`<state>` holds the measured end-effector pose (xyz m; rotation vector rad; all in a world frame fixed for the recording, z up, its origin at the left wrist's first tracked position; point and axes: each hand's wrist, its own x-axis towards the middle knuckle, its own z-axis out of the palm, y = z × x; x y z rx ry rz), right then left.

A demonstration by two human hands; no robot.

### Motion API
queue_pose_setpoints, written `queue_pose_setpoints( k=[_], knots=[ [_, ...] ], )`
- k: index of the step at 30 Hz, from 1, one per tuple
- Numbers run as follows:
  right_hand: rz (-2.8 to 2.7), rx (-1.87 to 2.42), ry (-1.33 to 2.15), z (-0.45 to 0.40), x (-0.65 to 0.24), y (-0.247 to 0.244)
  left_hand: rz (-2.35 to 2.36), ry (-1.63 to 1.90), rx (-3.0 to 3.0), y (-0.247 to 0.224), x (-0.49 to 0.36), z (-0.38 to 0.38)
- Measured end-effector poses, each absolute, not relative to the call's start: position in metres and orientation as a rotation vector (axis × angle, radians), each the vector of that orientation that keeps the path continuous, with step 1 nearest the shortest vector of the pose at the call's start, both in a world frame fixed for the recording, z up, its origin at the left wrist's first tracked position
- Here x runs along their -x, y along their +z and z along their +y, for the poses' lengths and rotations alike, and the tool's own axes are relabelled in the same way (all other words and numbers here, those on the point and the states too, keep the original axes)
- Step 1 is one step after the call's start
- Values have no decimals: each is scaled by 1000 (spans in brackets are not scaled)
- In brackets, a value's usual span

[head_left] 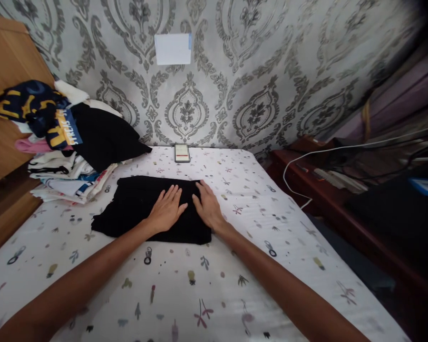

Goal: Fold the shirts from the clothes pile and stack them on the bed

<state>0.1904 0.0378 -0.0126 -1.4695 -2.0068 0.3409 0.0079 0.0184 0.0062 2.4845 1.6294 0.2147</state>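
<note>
A black garment [128, 209] lies folded into a rough rectangle on the patterned white bedsheet [214, 294]. Its exact kind cannot be made out; the left end is uneven. My left hand [167, 209] rests flat on the middle of the cloth, fingers stretched out. At the right edge of the garment, my right hand [207, 204] lies with fingers extended, partly on the cloth. Neither hand grips anything.
To the left stands a stack of folded clothes [71, 178], with a loose black cloth [107, 133] and a navy-yellow garment [32, 104] on top. A small framed card [181, 153] lies near the wall. Right of the bed is a dark red table [306, 185] with a white cable [287, 173].
</note>
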Motion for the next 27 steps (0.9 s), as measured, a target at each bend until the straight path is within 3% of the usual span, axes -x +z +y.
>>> queue_pose_setpoints(
  k=[5, 9, 17, 27],
  knots=[
    [-1904, 1820, 329, 24, -210, -1, 1634, 258, -2449, 7, -8, 17],
    [-1908, 1816, 520, 24, -205, 12, 1614, 284, -2458, 4, -7, 17],
    [-1007, 1230, 1526, 20, -180, 22, 1649, 249, -2396, 13, -11, 15],
    [-919, 1132, 1493, 10, -234, 54, 1561, 326, -2369, 19, -70, 11]
  ],
)
